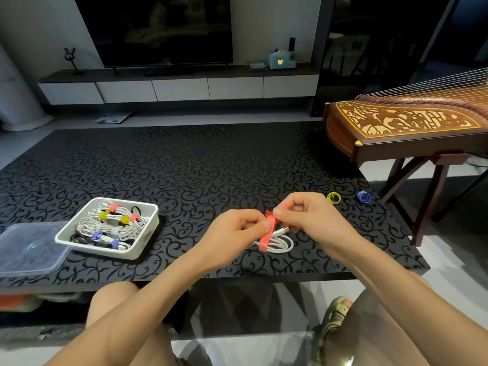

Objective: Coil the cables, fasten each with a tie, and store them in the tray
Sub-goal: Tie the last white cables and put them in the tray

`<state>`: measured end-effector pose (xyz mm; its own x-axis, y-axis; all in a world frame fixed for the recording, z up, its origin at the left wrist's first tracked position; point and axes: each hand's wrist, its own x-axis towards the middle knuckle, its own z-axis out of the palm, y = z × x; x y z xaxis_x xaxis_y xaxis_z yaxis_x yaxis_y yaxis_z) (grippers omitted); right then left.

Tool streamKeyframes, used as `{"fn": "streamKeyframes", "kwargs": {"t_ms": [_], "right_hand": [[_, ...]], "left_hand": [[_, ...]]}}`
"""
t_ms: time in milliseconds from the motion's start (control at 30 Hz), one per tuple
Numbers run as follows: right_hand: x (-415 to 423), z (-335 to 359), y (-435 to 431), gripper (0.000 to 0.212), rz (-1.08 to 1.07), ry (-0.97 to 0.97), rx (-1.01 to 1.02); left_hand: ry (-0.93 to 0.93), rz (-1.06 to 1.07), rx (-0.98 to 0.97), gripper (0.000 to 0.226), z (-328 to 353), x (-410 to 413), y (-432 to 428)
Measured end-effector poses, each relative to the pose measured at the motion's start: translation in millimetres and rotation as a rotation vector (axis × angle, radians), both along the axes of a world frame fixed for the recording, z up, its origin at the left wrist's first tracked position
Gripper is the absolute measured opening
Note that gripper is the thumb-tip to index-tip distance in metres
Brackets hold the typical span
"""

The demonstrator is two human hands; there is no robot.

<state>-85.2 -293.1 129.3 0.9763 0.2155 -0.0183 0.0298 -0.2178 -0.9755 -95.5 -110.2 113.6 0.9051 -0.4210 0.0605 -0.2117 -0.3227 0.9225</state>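
Both hands pinch a red tie (267, 233) around a coiled white cable (280, 243): left hand (239, 228) at its middle, right hand (303, 215) at its upper end, near the table's (184, 165) front edge; the tray (144, 235) of tied cables sits front-left; yellow tie (333, 198) and blue tie (364, 197) lie at the right edge.

Glossy black table (184, 167), clear plastic lid (29, 249), wood zither (412, 128)

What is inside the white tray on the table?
The white tray holds coiled white cables fastened with pink ties, yellow ties and blue ties, and a black cable at its near-left corner. Whatever lies under these coils is covered.
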Motion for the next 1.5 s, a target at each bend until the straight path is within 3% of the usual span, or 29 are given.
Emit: {"fn": "streamKeyframes", "kwargs": {"t_ms": [233,433,767,900,1033,1100,1200,1267,1333,1500], "right_hand": [[-5.8,2.1,3.4,0.02,-0.047,0.045,0.101],[-10.9,0.1,7.0,0.024,-0.063,-0.044,0.113],[-11.0,-6.5,6.1,0.017,-0.053,-0.044,0.133],[-7.7,-9.6,8.0,0.029,-0.064,0.242,0.315],[-11.3,-15.8,15.0,0.021,-0.035,0.636,0.526],[-11.5,-16.7,15.1,0.031,-0.042,0.702,0.541],[-10.7,-11.2,12.9,0.026,-0.025,0.665,0.457],[-7.1,-7.3,11.8,0.006,-0.047,0.602,0.386],[0.4,-7.4,8.3,0.025,-0.08,0.541,0.358],[4.1,21.0,5.5,0.027,0.009,0.019,-0.005]], "left_hand": [[0.057,0.036,-0.039,0.042,-2.5,0.4,-2.0],[0.141,0.052,-0.08,0.023,0.8,4.0,-1.2],[0.177,0.125,-0.085,0.03,-2.9,5.1,-6.8],[0.137,0.152,-0.052,0.028,-2.8,5.8,-7.1],[0.131,0.118,-0.038,0.031,-1.0,2.8,-7.8],[0.142,0.113,-0.035,0.029,-0.9,0.7,-7.4],[0.114,0.066,-0.013,0.032,-1.7,-2.0,-6.0],[0.103,0.037,-0.069,0.032,-3.2,-5.1,-6.3],[0.084,0.035,-0.166,0.024,-1.9,-8.8,-5.6],[0.036,0.011,-0.041,0.013,2.7,-9.6,-5.7]]}}
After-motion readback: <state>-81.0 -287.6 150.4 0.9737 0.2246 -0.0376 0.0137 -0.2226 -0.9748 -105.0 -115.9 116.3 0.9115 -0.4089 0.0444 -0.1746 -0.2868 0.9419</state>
